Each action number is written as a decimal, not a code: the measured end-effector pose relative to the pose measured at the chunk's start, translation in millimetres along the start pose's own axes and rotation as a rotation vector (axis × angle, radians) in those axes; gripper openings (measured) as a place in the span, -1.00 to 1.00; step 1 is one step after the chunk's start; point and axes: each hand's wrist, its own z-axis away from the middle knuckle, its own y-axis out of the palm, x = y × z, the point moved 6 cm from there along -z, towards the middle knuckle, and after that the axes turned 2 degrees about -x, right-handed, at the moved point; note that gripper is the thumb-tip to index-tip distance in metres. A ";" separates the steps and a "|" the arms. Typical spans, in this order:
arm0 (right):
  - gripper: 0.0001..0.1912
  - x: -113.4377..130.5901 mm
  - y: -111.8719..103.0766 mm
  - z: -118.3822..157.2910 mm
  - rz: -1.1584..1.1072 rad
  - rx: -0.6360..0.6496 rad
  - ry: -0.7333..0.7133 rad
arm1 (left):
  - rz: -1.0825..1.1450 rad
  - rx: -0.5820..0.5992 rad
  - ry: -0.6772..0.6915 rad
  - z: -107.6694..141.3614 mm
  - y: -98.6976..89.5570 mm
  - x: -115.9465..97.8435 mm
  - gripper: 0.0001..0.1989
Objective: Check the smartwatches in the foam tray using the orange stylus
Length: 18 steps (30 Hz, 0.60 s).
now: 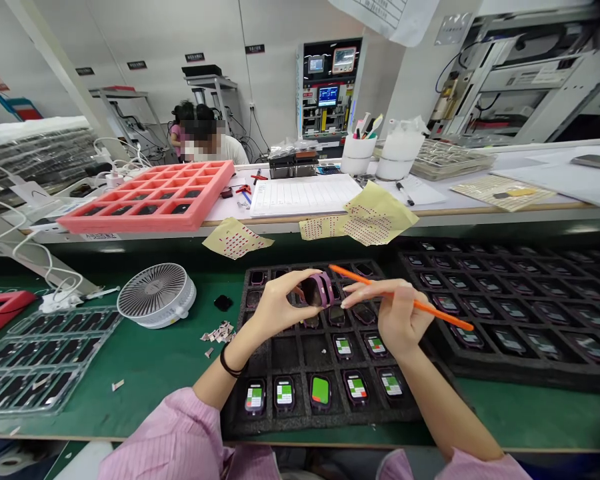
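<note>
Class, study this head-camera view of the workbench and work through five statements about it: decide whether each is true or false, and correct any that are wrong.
1. The left hand holds a purple-framed piece. True.
2. The left wrist has nothing around it. False: a black band circles it.
3. The right hand holds an orange stick. True.
4. The round fan stands to the right of the black tray beneath the hands. False: the fan stands to the left of that tray.
5. The pink compartment tray rests on the raised shelf. True.
</note>
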 end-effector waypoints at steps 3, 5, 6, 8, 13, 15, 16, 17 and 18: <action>-0.69 -9.9 9.1 -4.2 0.064 0.038 0.127 | -0.085 0.005 0.005 -0.9 -1.0 1.8 -0.54; -0.71 -21.2 22.1 -4.7 0.067 0.159 0.253 | -0.149 -0.021 0.015 -0.9 -2.3 2.6 -0.57; -0.65 -26.8 28.2 -3.9 0.046 0.215 0.315 | -0.166 -0.030 0.013 -0.7 -2.4 3.1 -0.59; -0.55 -35.8 37.0 -1.6 -0.021 0.289 0.419 | -0.151 -0.023 -0.003 -0.2 -0.7 3.8 -0.59; -0.53 -43.0 39.6 0.3 -0.187 0.289 0.534 | 0.049 0.008 -0.060 0.4 2.3 0.7 -0.47; -0.54 -43.3 37.9 0.2 -0.206 0.266 0.555 | 0.094 -0.002 -0.055 0.1 0.9 -2.0 -0.47; -0.54 -43.3 37.3 0.1 -0.212 0.259 0.560 | 0.105 -0.009 -0.047 -0.1 0.0 -3.3 -0.48; -0.54 -43.2 37.0 0.2 -0.219 0.254 0.564 | 0.111 -0.015 -0.041 -0.1 -0.6 -4.1 -0.50; -0.54 -43.2 36.7 0.2 -0.226 0.249 0.567 | 0.115 -0.016 -0.040 -0.1 -0.9 -4.3 -0.51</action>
